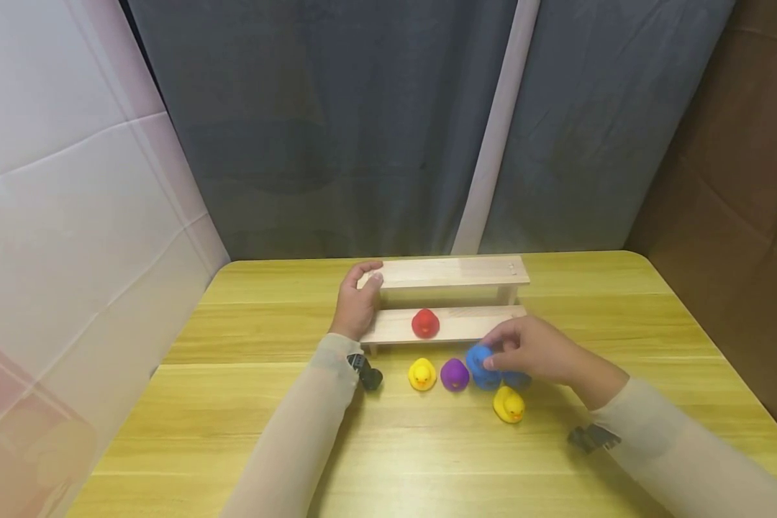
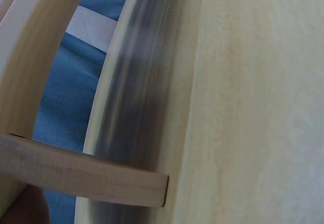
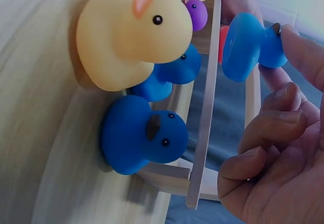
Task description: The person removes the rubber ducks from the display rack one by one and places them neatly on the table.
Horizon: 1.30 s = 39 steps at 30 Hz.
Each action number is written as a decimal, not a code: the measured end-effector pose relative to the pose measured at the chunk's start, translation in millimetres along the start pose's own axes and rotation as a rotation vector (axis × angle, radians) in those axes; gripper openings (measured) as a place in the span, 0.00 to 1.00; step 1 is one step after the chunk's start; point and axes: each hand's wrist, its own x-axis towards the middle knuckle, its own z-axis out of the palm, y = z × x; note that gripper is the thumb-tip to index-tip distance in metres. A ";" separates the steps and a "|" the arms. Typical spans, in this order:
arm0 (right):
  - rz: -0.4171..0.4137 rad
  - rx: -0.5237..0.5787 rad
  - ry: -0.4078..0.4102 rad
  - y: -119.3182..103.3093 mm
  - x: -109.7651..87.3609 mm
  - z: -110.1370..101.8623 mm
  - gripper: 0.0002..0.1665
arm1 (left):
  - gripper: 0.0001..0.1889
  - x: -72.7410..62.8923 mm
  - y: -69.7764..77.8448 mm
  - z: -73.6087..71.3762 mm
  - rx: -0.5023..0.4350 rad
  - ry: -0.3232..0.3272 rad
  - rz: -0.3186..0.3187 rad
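Observation:
My right hand (image 1: 540, 352) pinches a blue rubber duck (image 3: 243, 46) by its head between thumb and fingertips, above the table in front of the lower shelf. Two more blue ducks (image 3: 144, 135) sit below it, partly overlapped by the hand in the head view. My left hand (image 1: 356, 302) grips the left end of the two-tier wooden stand (image 1: 453, 272), thumb on top of the upper board. Only a bit of that hand shows in the left wrist view. On the lower shelf (image 1: 388, 327) sits a red duck (image 1: 425, 324), left of the middle.
Before the stand are a yellow duck (image 1: 421, 375) and a purple duck (image 1: 455, 375); another yellow duck (image 1: 509, 405) sits nearer the front right. The wooden table (image 1: 388, 460) ends at a grey curtain (image 1: 337, 129) behind, with a white cloth (image 1: 71, 216) at left.

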 end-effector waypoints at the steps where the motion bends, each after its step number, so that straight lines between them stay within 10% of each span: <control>1: -0.003 0.000 0.000 0.3 -0.7 0.6 0.16 | 0.15 0.2 -0.1 -0.1 -0.002 -0.001 -0.002; 39: -0.063 0.063 -0.095 6.4 -16.5 22.8 0.17 | 0.16 0.3 1.5 0.0 0.031 0.002 0.011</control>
